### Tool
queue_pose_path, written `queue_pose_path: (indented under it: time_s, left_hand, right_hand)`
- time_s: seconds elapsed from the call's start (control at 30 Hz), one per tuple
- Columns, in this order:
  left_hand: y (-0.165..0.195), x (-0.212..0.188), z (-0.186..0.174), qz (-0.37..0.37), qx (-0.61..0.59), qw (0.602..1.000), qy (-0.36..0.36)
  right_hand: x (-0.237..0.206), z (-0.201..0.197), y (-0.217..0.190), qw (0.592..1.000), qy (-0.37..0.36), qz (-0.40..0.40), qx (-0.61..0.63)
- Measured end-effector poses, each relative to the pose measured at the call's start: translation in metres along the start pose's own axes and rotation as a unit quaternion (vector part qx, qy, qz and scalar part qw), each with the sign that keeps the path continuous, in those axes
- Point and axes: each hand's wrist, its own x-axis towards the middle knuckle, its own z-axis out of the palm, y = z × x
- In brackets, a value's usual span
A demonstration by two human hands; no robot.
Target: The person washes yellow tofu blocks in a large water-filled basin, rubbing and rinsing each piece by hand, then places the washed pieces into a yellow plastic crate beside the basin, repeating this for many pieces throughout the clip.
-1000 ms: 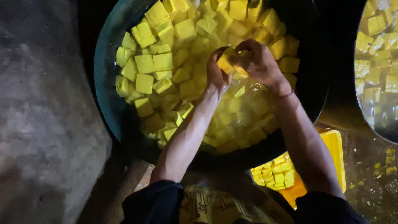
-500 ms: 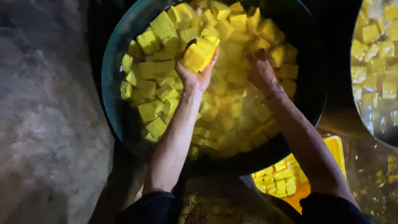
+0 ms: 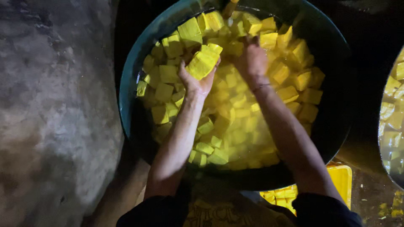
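While the left hand (image 3: 194,82) lifts clear of the liquid near the middle of the dark round basin (image 3: 126,96), it cups a yellow block (image 3: 203,62) in its palm, fingers curled loosely under and around the lower end so that most of the block sticks out above the fingertips, tilted toward the far rim. The right hand (image 3: 252,63) is just beside it, toward the far side of the basin, palm down with its fingers sunk among the floating yellow cubes (image 3: 168,90); whether it has closed on any of them cannot be told, since the fingertips are hidden. A thin band circles its wrist.

Compared with half a second ago, the left hand holds the block in much the same raised pose, slightly nearer the basin's centre, while the right hand has drawn in from the right part of the basin toward the left hand. A second ago both hands met together over one piece at the far side.

The cubes crowd the left and far edges of the basin, thinning toward the near rim where cloudy yellow liquid shows. Beneath the basin's near right edge, a yellow rectangular crate (image 3: 343,180) holds more cut pieces. At the right border, another basin (image 3: 393,122) with similar cubes is partly visible. Grey stone ground (image 3: 50,113) lies to the left.
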Motion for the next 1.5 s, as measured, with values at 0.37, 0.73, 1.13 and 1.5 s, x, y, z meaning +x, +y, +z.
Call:
queue_pose_path:
  time_s: [0.37,0.73,1.13,1.5]
  left_hand:
    - [-0.012,-0.005,-0.001,-0.046,0.053,0.997,-0.035]
    - [-0.104,-0.048,0.003,-0.229,0.018,0.968,-0.100]
    - [-0.286,-0.213,0.026,-0.381,0.242,0.869,-0.202]
    - [-0.394,-0.377,-0.012,-0.213,0.697,0.608,-0.315]
  right_hand:
    - [-0.047,-0.066,0.047,0.745,-0.185,-0.018,0.640]
    - [-0.156,-0.136,0.011,0.899,-0.046,0.062,0.432]
    - [-0.320,-0.223,0.133,0.855,0.005,0.050,0.515]
    - [-0.550,-0.099,0.300,0.428,0.294,0.215,0.827]
